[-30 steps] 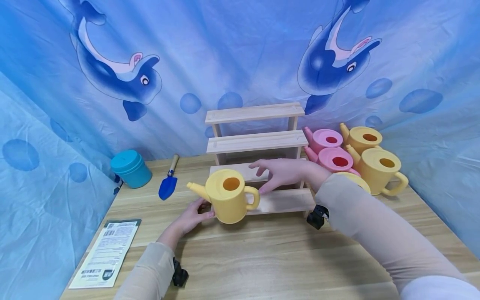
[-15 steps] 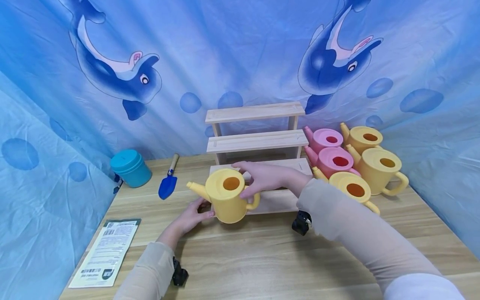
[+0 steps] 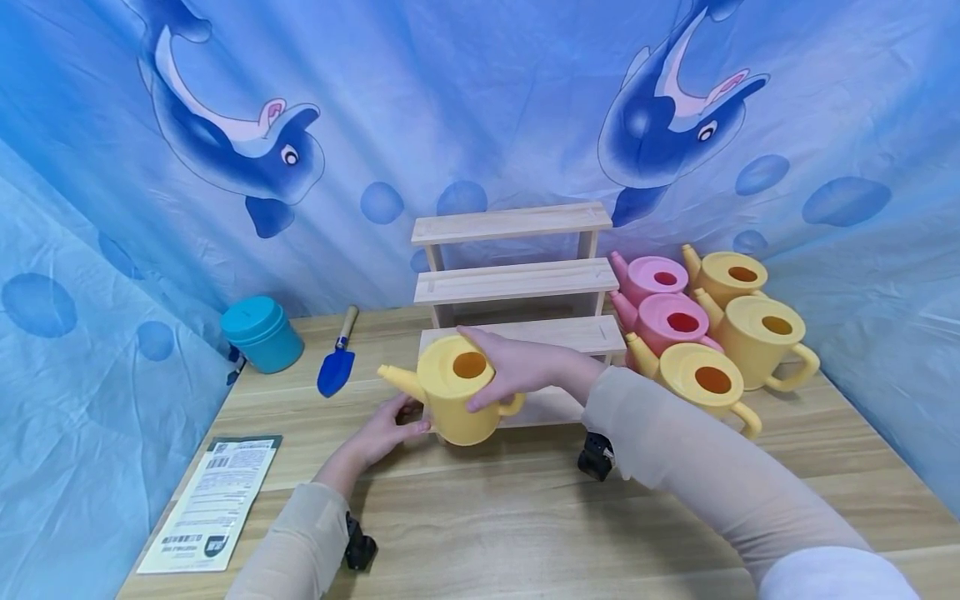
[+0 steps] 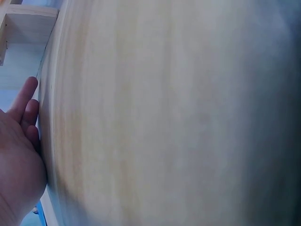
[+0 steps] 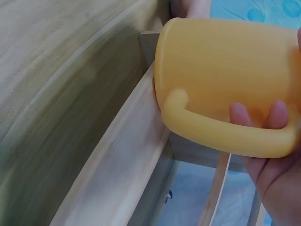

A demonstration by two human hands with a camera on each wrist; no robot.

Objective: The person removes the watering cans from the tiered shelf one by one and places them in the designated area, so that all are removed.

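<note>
At the left end of the lowest step of the wooden tiered shelf (image 3: 555, 405) stands a yellow watering can (image 3: 453, 410), upright, spout to the left. My right hand (image 3: 521, 367) grips the can's body from the right, thumb across its front. In the right wrist view fingertips (image 5: 239, 114) lie against the can's side, behind its looped handle (image 5: 225, 135). My left hand (image 3: 381, 435) rests on the table by the shelf's left end, thumb close to the step's front edge. The left wrist view has its fingers (image 4: 26, 96) loosely bent at the tabletop.
To the right stand pink watering cans (image 3: 671, 321) and more yellow watering cans (image 3: 757, 333). A teal lidded bucket (image 3: 262, 333) and a small blue trowel (image 3: 336, 371) are at the back left. A printed packet (image 3: 213, 504) lies front left on the table (image 3: 525, 517).
My right hand has come left from the can's handle side and taken hold of its body. The can has shifted very slightly to the right. My left hand has stayed in place.
</note>
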